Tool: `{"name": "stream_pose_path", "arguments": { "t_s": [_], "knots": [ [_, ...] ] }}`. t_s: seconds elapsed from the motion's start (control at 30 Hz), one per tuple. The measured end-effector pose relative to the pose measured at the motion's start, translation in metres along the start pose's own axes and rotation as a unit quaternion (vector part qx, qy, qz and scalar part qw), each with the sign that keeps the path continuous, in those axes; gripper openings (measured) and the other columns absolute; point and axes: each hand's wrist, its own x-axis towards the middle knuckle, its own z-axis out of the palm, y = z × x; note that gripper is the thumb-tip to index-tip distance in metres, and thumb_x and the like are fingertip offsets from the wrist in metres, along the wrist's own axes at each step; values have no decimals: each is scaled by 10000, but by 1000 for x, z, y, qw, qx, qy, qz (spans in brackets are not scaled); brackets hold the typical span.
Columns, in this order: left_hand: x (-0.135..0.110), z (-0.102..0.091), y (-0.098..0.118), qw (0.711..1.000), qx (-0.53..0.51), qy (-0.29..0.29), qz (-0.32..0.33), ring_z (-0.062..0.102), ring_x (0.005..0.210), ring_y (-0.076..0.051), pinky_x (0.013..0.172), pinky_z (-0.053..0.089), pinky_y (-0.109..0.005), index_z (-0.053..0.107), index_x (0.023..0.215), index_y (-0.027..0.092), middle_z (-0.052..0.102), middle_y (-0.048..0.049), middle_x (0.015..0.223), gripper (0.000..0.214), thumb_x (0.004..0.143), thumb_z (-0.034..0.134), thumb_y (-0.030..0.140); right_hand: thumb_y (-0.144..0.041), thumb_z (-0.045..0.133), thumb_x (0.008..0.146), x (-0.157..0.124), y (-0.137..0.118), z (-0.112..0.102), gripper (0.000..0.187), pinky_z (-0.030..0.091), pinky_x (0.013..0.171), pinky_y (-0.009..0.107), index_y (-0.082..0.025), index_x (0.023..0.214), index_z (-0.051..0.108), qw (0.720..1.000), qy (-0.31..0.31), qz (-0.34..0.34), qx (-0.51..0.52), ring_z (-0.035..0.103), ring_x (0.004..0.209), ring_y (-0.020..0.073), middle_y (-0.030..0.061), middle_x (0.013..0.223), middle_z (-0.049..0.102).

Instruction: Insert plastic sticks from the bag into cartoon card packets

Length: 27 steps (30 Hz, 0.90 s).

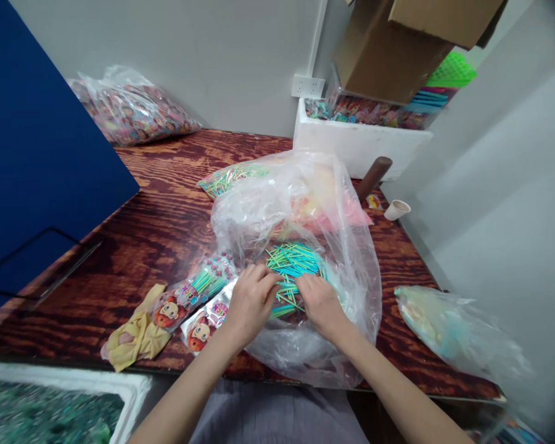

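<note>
A loose pile of thin blue and green sticks (pixel 296 258) lies in the opening of a large clear plastic bag (pixel 277 213). At the pile's left edge is my left hand (pixel 253 297), its fingers closed in a pinch on some of the sticks. My right hand (pixel 320 302) pinches sticks from the other side, its fingertips partly hidden. Left of my hands lies a printed clear packet (pixel 185 296) with blue and green sticks inside. Beside it is a silver printed packet (pixel 203 327), partly covered by my left forearm.
A yellow cloth or glove (pixel 139 339) lies near the front edge. On the right are a small plastic bag (pixel 444 327), a paper cup (pixel 398 209) and a brown cylinder (pixel 374 177). Behind stand a white foam box (pixel 351 145) and a full bag (pixel 134 108); a blue panel (pixel 41 135) borders the left.
</note>
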Motion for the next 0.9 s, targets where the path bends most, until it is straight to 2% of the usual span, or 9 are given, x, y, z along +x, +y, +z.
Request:
{"name": "stream_pose_path", "arguments": {
  "t_s": [0.1,0.2,0.33,0.6,0.7,0.77,0.83,0.9],
  "knots": [
    [6,-1,3,997,55,-39,30,545,893,-229,789,434,-375,673,1006,192,632,-68,920,150,940,540,215,-114,342,994,-1,-3,-3,275,327,712,347,-177,880,584,1000,-13,1,-5,497,771,231,67,818,600],
    [8,-3,6,992,94,-68,42,535,909,-233,812,423,-385,670,931,191,622,-66,916,147,942,524,196,-103,360,983,-2,-3,-3,257,324,728,351,-176,892,589,1000,-25,4,-7,500,792,233,72,844,609],
    [10,-4,8,988,116,-80,56,521,888,-222,812,410,-371,648,845,198,601,-53,873,206,966,481,208,-99,374,975,-3,-4,-3,242,320,731,355,-171,906,595,1000,-29,6,-8,498,794,238,74,845,608],
    [18,-17,3,983,142,-95,60,526,853,-221,781,407,-360,626,821,185,601,-60,846,230,969,451,194,-109,381,974,-6,1,1,216,337,735,331,-174,902,574,999,-27,37,23,515,800,228,70,850,621],
    [22,-29,-5,985,137,-89,54,538,845,-222,762,404,-356,628,828,187,609,-61,857,203,957,471,198,-82,359,958,-9,7,3,239,347,718,319,-182,887,565,995,-11,76,58,523,780,221,65,843,625],
    [26,-39,-7,989,122,-72,48,547,830,-221,741,402,-349,630,828,192,613,-59,860,196,953,482,224,-63,344,942,-13,11,2,254,357,697,300,-192,869,551,986,2,127,109,532,759,207,53,829,623],
    [32,-46,-3,993,98,-50,47,556,807,-216,718,401,-341,631,821,203,613,-48,843,204,951,489,267,-69,355,930,-20,13,0,235,372,681,275,-205,868,537,965,22,186,182,550,751,190,35,824,623],
    [41,-46,10,996,55,-36,58,569,803,-209,713,409,-330,634,821,214,615,-35,834,201,945,500,298,-85,379,923,-30,10,-1,209,392,675,257,-215,905,541,939,46,231,250,574,759,181,20,833,634]
  ]
}}
